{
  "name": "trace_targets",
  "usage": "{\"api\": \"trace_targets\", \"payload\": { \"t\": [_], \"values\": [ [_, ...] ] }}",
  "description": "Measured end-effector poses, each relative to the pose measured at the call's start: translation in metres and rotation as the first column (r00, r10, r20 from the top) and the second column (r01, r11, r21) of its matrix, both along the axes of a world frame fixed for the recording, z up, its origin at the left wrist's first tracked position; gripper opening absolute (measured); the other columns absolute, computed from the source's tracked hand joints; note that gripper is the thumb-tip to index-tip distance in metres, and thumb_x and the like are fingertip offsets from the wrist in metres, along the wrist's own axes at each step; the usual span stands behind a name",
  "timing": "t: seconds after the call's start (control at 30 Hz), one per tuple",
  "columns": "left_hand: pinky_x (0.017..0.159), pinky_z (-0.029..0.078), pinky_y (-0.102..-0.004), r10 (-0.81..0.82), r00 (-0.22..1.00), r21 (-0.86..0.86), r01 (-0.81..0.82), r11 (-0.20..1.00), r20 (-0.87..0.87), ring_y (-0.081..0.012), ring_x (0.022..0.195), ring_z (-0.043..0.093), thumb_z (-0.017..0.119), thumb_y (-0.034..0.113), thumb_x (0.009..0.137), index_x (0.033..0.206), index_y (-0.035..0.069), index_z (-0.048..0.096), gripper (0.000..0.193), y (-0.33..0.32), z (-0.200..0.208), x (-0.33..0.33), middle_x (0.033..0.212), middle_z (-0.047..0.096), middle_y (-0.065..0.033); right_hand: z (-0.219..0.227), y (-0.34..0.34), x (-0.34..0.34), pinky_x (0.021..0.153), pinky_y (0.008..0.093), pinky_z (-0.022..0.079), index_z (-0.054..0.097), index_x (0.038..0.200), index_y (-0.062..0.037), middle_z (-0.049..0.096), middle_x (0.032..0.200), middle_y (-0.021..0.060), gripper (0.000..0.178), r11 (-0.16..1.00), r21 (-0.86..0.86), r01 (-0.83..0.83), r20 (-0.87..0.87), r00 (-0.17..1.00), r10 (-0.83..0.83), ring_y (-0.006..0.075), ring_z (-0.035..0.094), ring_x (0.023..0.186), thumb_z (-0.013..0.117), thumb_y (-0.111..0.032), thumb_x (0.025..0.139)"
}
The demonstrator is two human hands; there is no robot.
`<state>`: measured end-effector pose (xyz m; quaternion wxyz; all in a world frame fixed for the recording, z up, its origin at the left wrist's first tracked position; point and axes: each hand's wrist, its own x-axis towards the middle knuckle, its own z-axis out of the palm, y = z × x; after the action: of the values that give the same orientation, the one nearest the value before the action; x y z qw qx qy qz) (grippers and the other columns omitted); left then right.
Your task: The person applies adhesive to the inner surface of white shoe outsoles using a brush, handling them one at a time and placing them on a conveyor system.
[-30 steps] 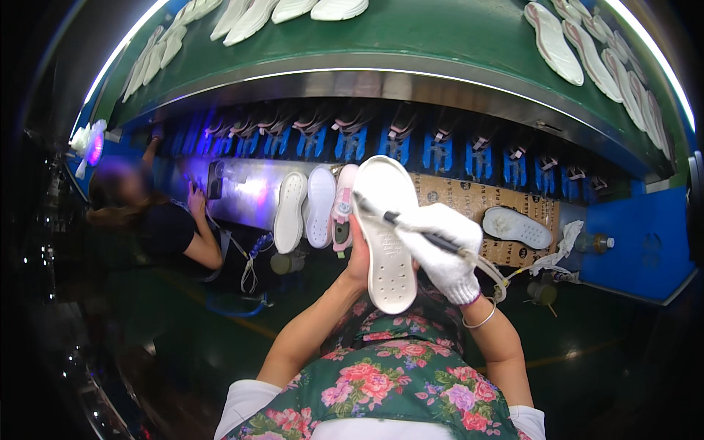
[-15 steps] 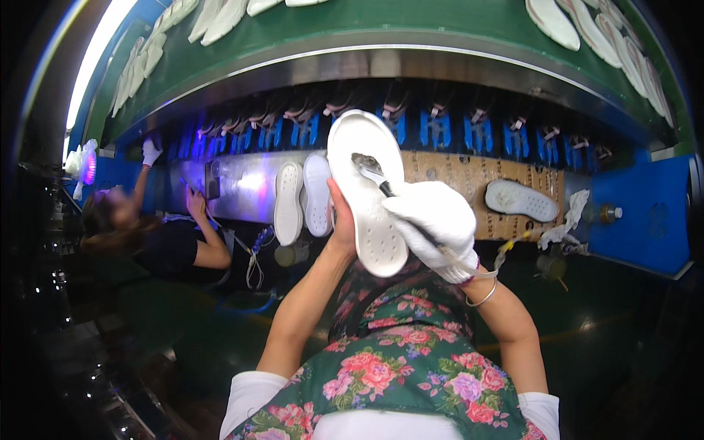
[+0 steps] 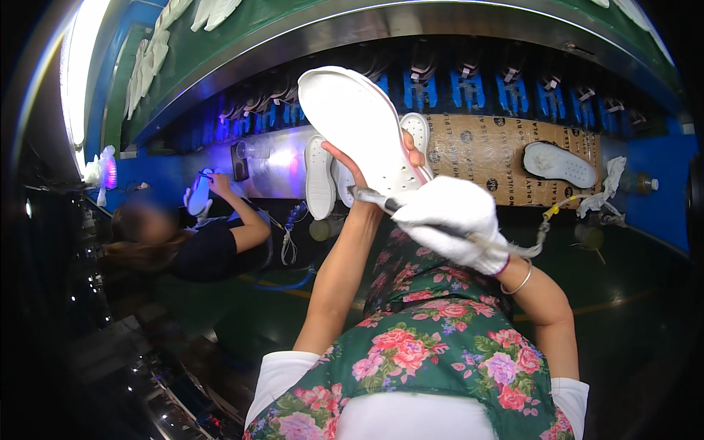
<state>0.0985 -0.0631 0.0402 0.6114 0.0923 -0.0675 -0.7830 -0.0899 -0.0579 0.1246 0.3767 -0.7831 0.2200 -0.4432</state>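
A white shoe sole [image 3: 352, 117] is tilted up before me, its rim raised around the inner face. My bare left hand [image 3: 346, 163] grips its lower part, thumb on one edge and fingertips showing past the other. My right hand [image 3: 451, 220], in a white knit glove, is closed around a brush [image 3: 394, 204] with a dark handle. The brush head lies across the sole's lower left edge; whether it touches is unclear. A translucent tube [image 3: 539, 246] trails beside the right wrist. Behind the held sole stand another sole [image 3: 319, 180] and a holed sole [image 3: 416, 130].
A sole [image 3: 559, 165] lies on the printed cardboard [image 3: 477, 165], beside a crumpled white cloth [image 3: 607, 187] and a bottle [image 3: 639, 183]. Beyond is a row of blue racks [image 3: 467, 89] under a green belt [image 3: 293, 16] bearing white pieces. At left, a co-worker holds a sole [image 3: 198, 194].
The held sole has swung up and left, its top end farther away. The brush has left the inner face for the lower left edge. The co-worker now holds a sole. The whole view has shifted.
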Motion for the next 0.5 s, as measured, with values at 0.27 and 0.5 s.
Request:
{"api": "trace_targets", "payload": {
  "t": [0.27, 0.5],
  "values": [
    [0.066, 0.057, -0.047, 0.032, 0.999, -0.104, -0.036, 0.994, -0.038, -0.0343, 0.085, 0.064, 0.04, 0.102, 0.067, 0.125, 0.003, 0.056, 0.116, -0.023, -0.019, 0.018, 0.101, 0.062, -0.0193, -0.008, 0.01, 0.006, 0.076, 0.0369, 0.056, 0.077, 0.103, -0.0098, 0.075, 0.095, 0.0089, 0.027, 0.997, -0.074, -0.001, -0.009, 1.0, 0.0, 0.0274, 0.072, 0.084, 0.078, -0.002, 0.077],
    [0.065, 0.058, -0.0441, -0.051, 0.999, -0.107, 0.051, 0.993, -0.001, -0.0312, 0.086, 0.064, 0.033, 0.104, 0.066, 0.123, 0.0, 0.058, 0.121, -0.032, 0.003, 0.011, 0.098, 0.061, -0.0174, -0.015, 0.013, 0.003, 0.077, 0.0377, 0.056, 0.076, 0.108, -0.0089, 0.075, 0.103, 0.0102, 0.033, 0.983, -0.178, 0.039, -0.094, 0.994, -0.057, 0.0282, 0.072, 0.088, 0.078, -0.001, 0.076]
  ]
}}
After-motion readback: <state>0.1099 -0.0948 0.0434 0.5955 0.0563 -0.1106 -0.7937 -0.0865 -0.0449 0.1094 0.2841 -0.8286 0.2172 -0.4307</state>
